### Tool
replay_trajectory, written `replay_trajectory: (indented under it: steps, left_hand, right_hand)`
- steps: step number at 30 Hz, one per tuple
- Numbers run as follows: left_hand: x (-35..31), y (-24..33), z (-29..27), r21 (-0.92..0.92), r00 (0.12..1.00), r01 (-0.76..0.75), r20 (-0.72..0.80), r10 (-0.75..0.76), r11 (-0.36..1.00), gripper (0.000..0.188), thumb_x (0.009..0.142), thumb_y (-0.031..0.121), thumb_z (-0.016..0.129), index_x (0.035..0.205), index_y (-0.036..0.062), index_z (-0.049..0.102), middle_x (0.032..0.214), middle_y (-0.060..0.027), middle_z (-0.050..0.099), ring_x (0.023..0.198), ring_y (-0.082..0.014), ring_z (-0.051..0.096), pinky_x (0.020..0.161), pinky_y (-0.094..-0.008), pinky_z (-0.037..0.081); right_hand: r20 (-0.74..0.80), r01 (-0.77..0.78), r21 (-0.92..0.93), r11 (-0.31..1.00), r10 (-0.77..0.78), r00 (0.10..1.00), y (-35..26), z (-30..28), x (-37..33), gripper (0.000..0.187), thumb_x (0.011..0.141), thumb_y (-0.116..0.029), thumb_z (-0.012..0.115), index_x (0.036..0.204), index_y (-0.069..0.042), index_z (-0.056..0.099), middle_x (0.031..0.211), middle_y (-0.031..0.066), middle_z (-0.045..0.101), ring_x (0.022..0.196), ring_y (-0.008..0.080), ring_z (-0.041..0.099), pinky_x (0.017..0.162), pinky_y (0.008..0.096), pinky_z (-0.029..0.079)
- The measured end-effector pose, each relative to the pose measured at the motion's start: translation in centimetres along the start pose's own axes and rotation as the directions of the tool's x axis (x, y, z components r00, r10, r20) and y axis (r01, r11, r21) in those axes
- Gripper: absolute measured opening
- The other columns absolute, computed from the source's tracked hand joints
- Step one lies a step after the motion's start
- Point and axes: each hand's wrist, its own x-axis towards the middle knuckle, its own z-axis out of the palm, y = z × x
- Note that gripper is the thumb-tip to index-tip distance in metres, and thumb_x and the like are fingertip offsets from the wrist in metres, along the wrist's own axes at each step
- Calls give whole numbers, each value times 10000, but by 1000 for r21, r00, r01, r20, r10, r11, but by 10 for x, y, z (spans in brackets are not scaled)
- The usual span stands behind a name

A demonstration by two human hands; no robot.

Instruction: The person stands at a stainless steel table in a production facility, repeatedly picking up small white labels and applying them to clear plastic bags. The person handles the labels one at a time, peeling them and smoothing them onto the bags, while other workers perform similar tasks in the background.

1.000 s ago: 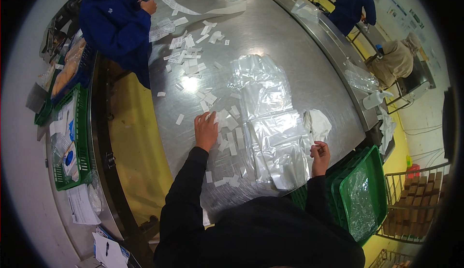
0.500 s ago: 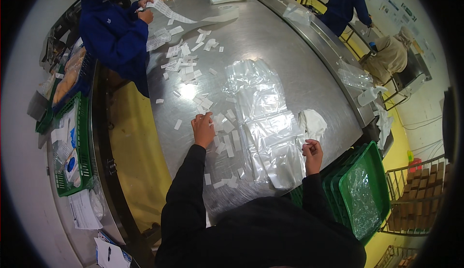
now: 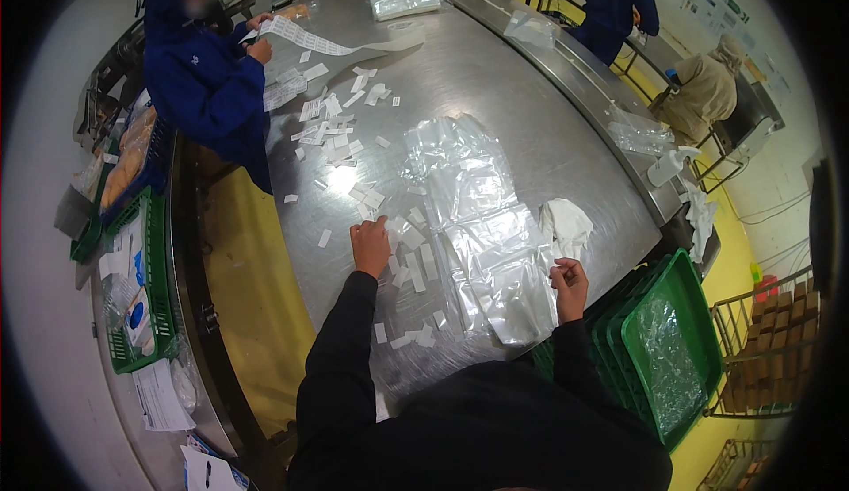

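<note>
The left hand (image 3: pixel 370 246) lies flat, fingers together, on small white labels (image 3: pixel 409 257) near the near edge of the steel table (image 3: pixel 495 75), while the right hand (image 3: pixel 569 280) pinches one small label at the table's near right corner. Between them a row of clear bags (image 3: pixel 482 217) runs toward the table's middle, a white glove (image 3: pixel 566 226) just beside it. The far middle is bare metal; green crates (image 3: pixel 672 349) crowd the right corner.

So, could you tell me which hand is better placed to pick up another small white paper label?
Probably the left hand: it rests among the small white paper labels, while the right hand is raised beyond the clear plastic bags.
</note>
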Motion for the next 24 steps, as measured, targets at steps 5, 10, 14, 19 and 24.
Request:
replay_trajectory:
  steps: [5,10,14,19,24]
  left_hand:
    - [-2,34,-13,-712,939,223,-26,-342,666,249,822,-17,670,1066,8,629,880,-74,659,805,-163,633,748,-305,479]
    - [-38,150,-72,-972,937,225,196,-289,70,218,860,-43,666,1065,-18,595,901,-46,643,782,-89,622,699,-217,491]
    - [-66,197,-101,-972,954,233,225,-200,18,223,855,-64,665,1058,-21,582,893,-69,644,775,-97,626,707,-225,507]
    - [-79,211,-110,-968,936,249,236,-262,15,235,873,-39,656,1087,-9,565,867,-52,632,736,-80,598,664,-216,490]
    - [-82,213,-108,-981,933,193,173,-314,33,245,888,-14,647,1112,-3,549,844,-44,622,702,-76,575,633,-212,473]
  right_hand:
    - [40,-5,-25,1000,6,999,-1,-4,-2,98,857,-38,665,948,-11,640,789,7,603,714,81,566,633,220,448]
    - [327,-34,-47,998,48,944,-51,46,-20,120,885,-55,661,967,31,672,868,66,676,790,112,634,721,252,514]
    - [537,-2,-31,1000,19,843,-93,82,-33,150,899,-54,645,1010,44,669,934,88,686,891,138,647,789,268,512]
    - [614,0,-65,998,40,788,-98,83,-34,111,887,-46,662,960,39,664,903,60,681,874,116,634,787,258,507]
    - [663,-110,-68,992,127,738,-99,85,-46,102,887,-44,668,954,34,664,892,57,675,860,107,625,795,257,500]
